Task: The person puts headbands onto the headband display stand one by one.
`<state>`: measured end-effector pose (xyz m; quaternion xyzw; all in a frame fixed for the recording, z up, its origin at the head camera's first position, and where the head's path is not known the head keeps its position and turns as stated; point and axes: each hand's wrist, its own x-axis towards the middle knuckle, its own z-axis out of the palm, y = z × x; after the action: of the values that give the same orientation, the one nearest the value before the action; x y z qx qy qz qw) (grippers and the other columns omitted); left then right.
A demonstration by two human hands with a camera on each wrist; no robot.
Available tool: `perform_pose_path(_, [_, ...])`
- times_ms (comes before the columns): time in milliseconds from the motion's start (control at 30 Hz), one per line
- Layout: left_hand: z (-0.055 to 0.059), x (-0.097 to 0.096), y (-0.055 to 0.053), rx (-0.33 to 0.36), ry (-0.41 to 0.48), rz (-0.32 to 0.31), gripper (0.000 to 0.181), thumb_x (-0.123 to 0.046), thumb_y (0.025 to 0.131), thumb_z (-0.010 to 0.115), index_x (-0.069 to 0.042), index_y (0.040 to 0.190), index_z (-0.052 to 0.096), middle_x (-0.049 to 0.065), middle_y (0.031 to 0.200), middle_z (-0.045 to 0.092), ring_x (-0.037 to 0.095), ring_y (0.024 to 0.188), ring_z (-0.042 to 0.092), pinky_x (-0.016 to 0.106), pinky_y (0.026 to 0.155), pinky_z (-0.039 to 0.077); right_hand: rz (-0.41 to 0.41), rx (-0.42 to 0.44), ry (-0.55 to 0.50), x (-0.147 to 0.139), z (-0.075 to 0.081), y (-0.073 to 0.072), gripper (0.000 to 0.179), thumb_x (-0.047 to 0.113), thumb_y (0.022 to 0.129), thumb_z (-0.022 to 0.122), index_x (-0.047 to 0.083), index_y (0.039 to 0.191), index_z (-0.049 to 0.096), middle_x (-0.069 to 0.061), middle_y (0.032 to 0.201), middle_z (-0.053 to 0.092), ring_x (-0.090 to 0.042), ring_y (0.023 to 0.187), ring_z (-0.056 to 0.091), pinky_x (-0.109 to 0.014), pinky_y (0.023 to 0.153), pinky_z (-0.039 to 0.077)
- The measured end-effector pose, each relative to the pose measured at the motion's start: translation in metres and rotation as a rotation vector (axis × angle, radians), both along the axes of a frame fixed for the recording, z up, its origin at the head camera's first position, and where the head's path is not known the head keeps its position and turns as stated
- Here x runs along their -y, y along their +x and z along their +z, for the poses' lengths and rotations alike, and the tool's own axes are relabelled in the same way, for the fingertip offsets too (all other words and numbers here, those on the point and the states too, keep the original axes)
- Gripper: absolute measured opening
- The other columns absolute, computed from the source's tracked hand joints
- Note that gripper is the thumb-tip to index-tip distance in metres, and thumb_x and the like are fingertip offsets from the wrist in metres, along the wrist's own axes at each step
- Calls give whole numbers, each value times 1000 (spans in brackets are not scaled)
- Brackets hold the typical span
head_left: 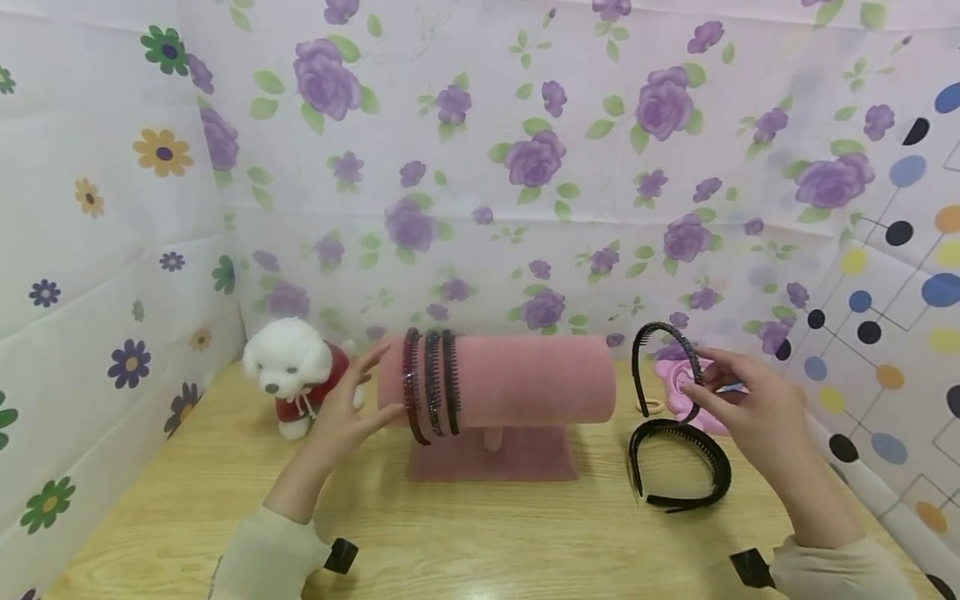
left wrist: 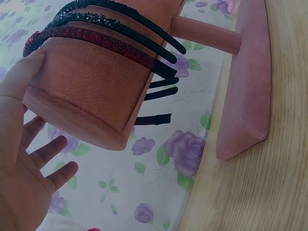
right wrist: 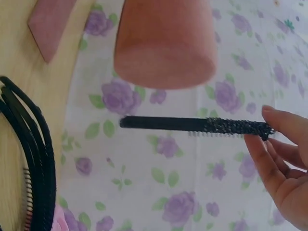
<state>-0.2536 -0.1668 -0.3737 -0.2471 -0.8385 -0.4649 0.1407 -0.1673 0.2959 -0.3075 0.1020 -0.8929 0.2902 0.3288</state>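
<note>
A pink padded headband stand [head_left: 525,379], a thick roll on a flat base, carries three headbands near its left end. The outermost is dark red and glittery [left wrist: 96,43]; the other two are black with sparkle [left wrist: 120,30]. My left hand [head_left: 348,404] is at the roll's left end, its thumb touching near the red headband and its fingers spread. My right hand [head_left: 757,408] pinches a black sparkly headband [right wrist: 192,124] with comb teeth between thumb and fingers, raised off the table to the right of the roll. Below it, black headbands [head_left: 723,475] lie on the table.
A white toy dog [head_left: 288,358] in a red outfit sits behind my left hand. Behind the right hand lies a pink item [head_left: 678,387], partly covered, with a small tan ring [head_left: 648,407] beside it. Patterned cloth walls [head_left: 480,167] enclose the wooden table [head_left: 465,542].
</note>
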Motion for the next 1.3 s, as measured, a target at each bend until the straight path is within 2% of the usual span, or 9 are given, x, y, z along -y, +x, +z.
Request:
perform_pose_path(167, [-3,0,0,-14,12,-8,82,-22,86,72,-38,150,25,4,160,25,44,135,36,75,96,36,6,-141,9,17,-9,-2,50,-6,71,79,-1,118,65,-2,83,60,7,78,57,1,67,47])
perform_pose_path(300, [-4,-1,0,-23,26,-16,81,-20,86,72,-37,150,26,3,160,25,43,136,35,75,97,35,23,-199,10,24,-15,-6,51,-7,68,81,1,117,66,-2,83,61,9,79,55,1,67,47])
perform_pose_path(400, [-4,-1,1,-12,33,-16,80,-21,86,72,-37,150,26,2,160,25,44,136,35,76,95,36,37,-207,7,31,-18,-9,52,-7,68,81,2,117,66,-3,82,62,13,78,52,1,67,47])
perform_pose_path(700, [-3,-1,1,-10,35,-17,80,-20,86,72,-36,150,26,3,160,24,45,135,35,77,93,36,30,-228,56,54,-33,-17,49,1,70,82,3,116,66,-5,84,64,-13,73,63,1,69,46])
perform_pose_path(900, [-5,-1,1,-40,42,-24,81,-16,85,72,-32,151,27,6,159,26,43,136,35,76,93,37,10,-189,72,61,-38,-26,45,7,73,82,5,116,66,-5,86,62,-16,71,65,2,68,44])
perform_pose_path(1000, [-6,-2,0,-51,34,-20,81,-17,85,72,-32,151,27,6,159,27,43,135,36,76,93,37,13,-188,81,63,-38,-28,44,8,73,82,5,115,66,-5,85,62,-15,70,66,-3,65,48])
perform_pose_path(1200, [-4,-2,-1,-79,24,-22,81,-16,85,72,-30,151,28,6,158,28,42,136,36,73,97,37,4,-185,99,68,-38,-28,43,9,73,82,4,113,66,-5,83,61,-15,67,66,-26,59,58])
perform_pose_path(1300, [-2,-2,-1,-92,24,-24,81,-15,85,73,-30,151,28,6,158,28,40,138,35,71,100,36,0,-184,101,71,-39,-29,42,10,73,82,3,112,66,-5,83,61,-16,67,66,-29,59,59])
